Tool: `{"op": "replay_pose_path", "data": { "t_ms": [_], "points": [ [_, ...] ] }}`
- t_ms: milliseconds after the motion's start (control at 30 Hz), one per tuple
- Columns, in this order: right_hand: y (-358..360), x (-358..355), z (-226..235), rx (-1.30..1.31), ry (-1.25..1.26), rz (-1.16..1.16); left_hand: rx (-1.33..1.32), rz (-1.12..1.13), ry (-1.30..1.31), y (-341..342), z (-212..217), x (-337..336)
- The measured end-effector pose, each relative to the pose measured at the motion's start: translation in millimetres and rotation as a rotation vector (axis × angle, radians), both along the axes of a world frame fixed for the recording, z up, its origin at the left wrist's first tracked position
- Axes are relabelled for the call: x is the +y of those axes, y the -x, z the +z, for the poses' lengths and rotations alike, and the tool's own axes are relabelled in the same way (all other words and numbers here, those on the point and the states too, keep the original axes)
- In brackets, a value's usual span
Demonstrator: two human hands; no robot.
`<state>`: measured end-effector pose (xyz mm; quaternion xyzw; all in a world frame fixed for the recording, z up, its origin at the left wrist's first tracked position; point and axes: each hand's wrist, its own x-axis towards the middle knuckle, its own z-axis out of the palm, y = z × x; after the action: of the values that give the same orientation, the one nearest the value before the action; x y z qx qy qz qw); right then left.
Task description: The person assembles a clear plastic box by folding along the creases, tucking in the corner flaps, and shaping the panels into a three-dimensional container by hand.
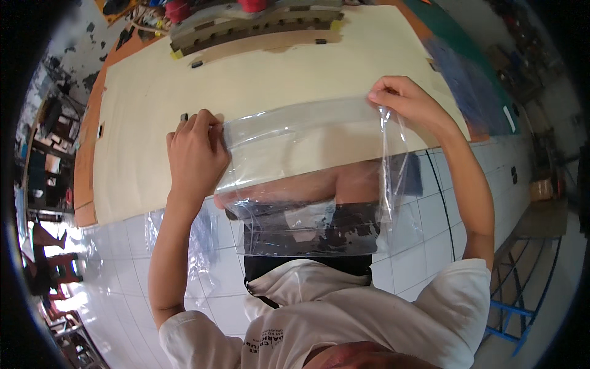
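Plastic sheet [307,178], clear, one: across the near edge of our table [144,111]. We clamp its far corners: right hand [402,101], thumb and finger pinched; left hand [196,147], fingers curled round it, tips hidden.

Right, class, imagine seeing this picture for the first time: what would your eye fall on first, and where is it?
First, the shiny clear plastic sheet in the centre, spread between the left hand and the right hand and reaching past the near edge of the cream board. Next, the curved metal bar with bright red parts above it, at the top edge.
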<state>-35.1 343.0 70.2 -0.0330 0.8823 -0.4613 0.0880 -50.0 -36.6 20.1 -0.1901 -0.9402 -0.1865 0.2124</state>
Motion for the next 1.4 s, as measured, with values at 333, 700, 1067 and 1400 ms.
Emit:
{"op": "replay_pose_path", "data": {
  "t_ms": [333,700,1067,1400],
  "points": [
    [-23.5,5.7,35.9,-0.121,0.287,-0.022,-0.233,-0.176,-0.317,-5.5,12.0,-10.5],
    [-75.4,-4.0,64.4,0.193,0.415,-0.105,-0.504,-0.342,-1.282,-32.6,38.8,-26.2],
    [-100.4,4.8,53.2,0.258,0.537,-0.135,-0.155,-0.267,-1.265,-66.3,78.2,-2.8],
    [-90.0,-20.2,49.7,0.433,0.760,0.036,0.145,-0.204,-1.243,-40.2,73.5,-35.9]
  ]
}}
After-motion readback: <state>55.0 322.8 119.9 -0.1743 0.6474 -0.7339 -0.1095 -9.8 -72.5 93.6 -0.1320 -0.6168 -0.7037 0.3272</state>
